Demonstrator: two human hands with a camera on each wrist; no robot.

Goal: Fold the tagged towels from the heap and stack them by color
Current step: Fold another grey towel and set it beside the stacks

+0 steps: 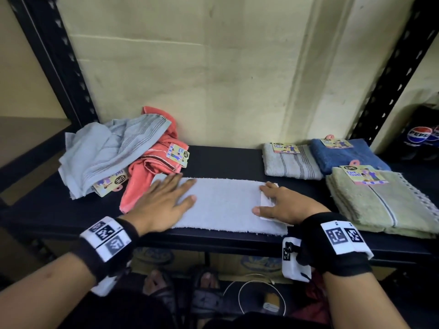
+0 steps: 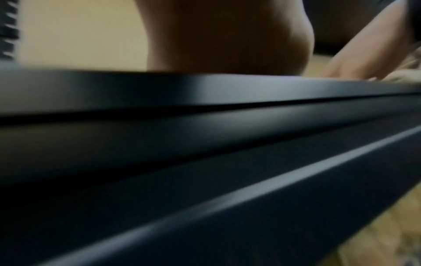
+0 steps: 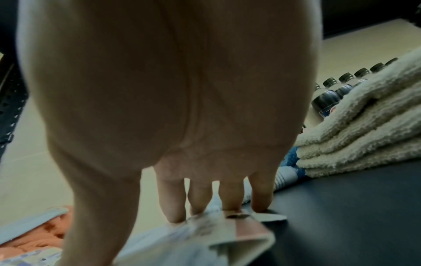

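Both hands lying flat, fingers straight, pressing the long pale-grey folded terry towel (image 1: 225, 203) at 6 o'clock on the black shelf (image 1: 225, 160): left hand (image 1: 164, 200) on its left end, right hand (image 1: 282, 205) on its paper tag (image 1: 266, 200).

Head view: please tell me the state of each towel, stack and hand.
Grey towel: folded into a long strip, flat on the shelf.
Left hand: open, pressing the strip's left end.
Right hand: fingers on the strip's right end, over its paper tag.
Heap: crumpled, unfolded.
Grey stack, blue stack, green stack: folded, tagged.
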